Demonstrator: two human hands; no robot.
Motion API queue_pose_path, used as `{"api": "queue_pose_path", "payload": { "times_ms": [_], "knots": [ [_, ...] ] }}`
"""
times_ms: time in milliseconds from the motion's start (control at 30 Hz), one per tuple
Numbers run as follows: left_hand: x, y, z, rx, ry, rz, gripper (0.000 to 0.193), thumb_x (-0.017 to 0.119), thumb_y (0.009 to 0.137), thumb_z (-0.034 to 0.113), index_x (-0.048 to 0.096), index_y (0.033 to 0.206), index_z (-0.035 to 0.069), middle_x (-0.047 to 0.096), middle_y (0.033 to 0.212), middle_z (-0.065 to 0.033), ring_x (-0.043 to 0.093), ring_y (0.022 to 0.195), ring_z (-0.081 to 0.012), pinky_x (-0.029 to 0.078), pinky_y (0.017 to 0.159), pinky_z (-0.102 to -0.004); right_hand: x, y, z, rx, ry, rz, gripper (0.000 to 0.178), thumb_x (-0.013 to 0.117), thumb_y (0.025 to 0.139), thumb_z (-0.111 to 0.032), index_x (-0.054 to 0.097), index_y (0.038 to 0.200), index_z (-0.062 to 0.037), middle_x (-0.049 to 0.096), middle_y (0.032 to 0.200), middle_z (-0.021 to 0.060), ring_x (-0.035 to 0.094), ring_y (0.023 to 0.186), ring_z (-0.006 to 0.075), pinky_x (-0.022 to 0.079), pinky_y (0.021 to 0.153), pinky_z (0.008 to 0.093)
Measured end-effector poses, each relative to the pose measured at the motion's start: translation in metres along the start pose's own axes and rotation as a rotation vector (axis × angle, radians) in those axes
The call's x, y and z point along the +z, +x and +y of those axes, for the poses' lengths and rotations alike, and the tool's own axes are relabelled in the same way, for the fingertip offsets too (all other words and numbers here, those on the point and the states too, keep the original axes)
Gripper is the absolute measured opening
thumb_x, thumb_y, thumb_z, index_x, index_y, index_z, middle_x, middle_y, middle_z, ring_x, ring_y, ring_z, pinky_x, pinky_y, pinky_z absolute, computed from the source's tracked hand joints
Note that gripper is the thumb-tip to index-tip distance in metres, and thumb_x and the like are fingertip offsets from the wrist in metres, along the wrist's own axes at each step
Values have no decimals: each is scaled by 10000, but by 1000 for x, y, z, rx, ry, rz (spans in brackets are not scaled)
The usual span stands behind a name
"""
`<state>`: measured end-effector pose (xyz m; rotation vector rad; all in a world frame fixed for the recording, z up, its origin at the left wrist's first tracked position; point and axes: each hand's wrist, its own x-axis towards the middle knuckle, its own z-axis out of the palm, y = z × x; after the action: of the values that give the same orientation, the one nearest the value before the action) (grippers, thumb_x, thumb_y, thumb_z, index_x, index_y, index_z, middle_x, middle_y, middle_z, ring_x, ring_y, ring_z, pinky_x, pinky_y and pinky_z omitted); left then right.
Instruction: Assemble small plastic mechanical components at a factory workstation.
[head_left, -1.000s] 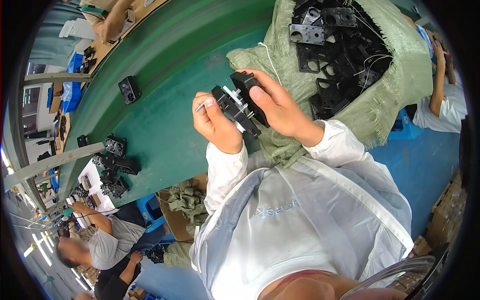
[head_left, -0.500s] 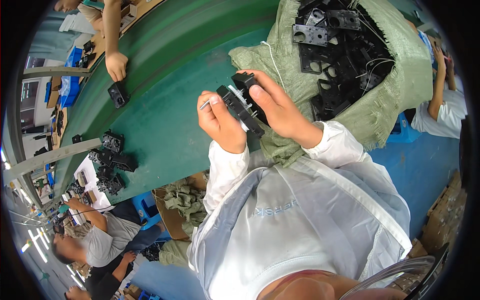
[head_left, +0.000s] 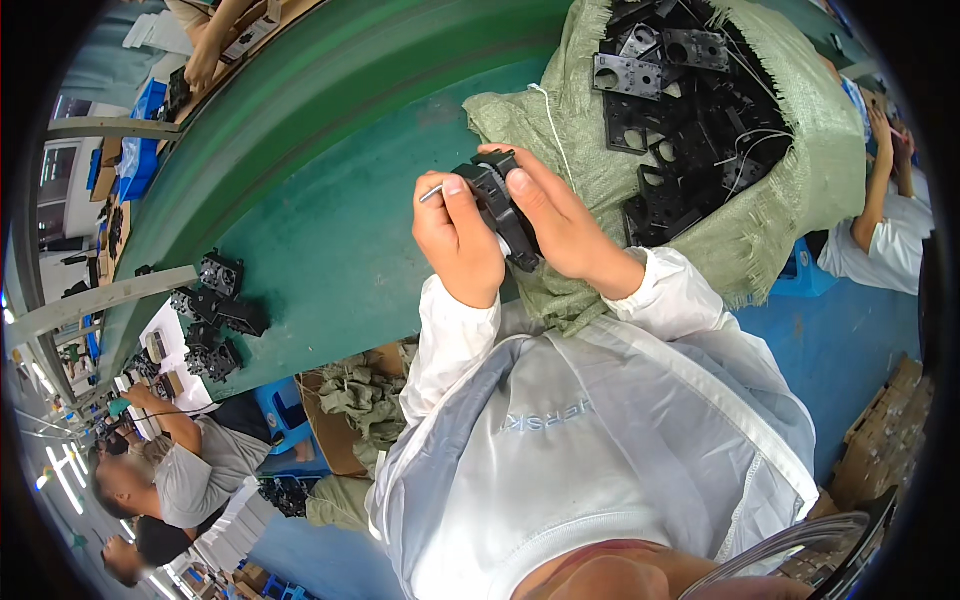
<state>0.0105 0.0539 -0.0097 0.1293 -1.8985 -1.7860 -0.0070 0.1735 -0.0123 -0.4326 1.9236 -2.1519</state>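
My left hand [head_left: 462, 240] is closed on a black plastic gear housing [head_left: 492, 198]. A thin metal shaft [head_left: 431, 194] pokes out of it beside my thumb. My right hand [head_left: 572, 228] grips a matching black plastic cover [head_left: 525, 248], thumb on its near face. The two halves sit face to face, close against each other; whether they are fully seated I cannot tell. A white part shows at the lower end. Just right of my hands, an open green woven sack [head_left: 825, 150] holds many black plastic plates [head_left: 627, 76] with round holes.
Several black housings [head_left: 240, 315] lie in a cluster on the left of the green table [head_left: 350, 240]. A metal rail [head_left: 120, 300] crosses near them. A co-worker's hand [head_left: 203, 66] is at the far left bench. Another person [head_left: 190, 485] sits lower left. A blue stool [head_left: 805, 272] stands right.
The cover and housing have come together, closing the gap where white gears and pins showed. The co-worker's hand has drawn back from the table, and the black housing below it is gone.
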Motion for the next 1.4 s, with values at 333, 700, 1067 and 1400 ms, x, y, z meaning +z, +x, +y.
{"api": "queue_pose_path", "payload": {
  "times_ms": [333, 700, 1067, 1400],
  "knots": [
    [-16, -6, 6, -74, 20, -383, 669, 764, 821, 88, 404, 1369, -45, 539, 1304, -143, 560, 1152, -202, 457, 983, -338, -14, 4, -1, -93, 40, 62, 545, 336, 1071, -369, 305, 1493, -25, 487, 1330, 110, 478, 1226, 186, 364, 1062, 331],
    [-15, -14, 20, -83, -31, -332, 491, 804, 798, 69, 554, 1199, -64, 663, 1071, -96, 621, 948, -146, 494, 842, -277, -30, 6, -14, -150, 329, -29, 449, 574, 1001, -377, 556, 1244, 0, 632, 1118, 62, 587, 1021, 126, 473, 893, 286],
    [-18, 45, 14, -65, 0, -336, 309, 697, 902, 67, 581, 1167, -42, 634, 1071, -75, 576, 945, -136, 474, 825, -285, -26, -24, -56, -411, -393, 315, 465, 568, 916, -167, 479, 1317, 53, 503, 1259, 226, 482, 1172, 357, 404, 995, 451],
    [-95, 272, -184, -48, 902, -271, 583, 615, 925, 485, 665, 1123, -61, 694, 1119, -204, 661, 1027, -317, 471, 925, -382, -28, -75, -125, -1175, -128, -96, 110, 607, 893, -43, 673, 979, -64, 657, 951, 136, 578, 669, 252, 460, 579, 357]
  ]
}}
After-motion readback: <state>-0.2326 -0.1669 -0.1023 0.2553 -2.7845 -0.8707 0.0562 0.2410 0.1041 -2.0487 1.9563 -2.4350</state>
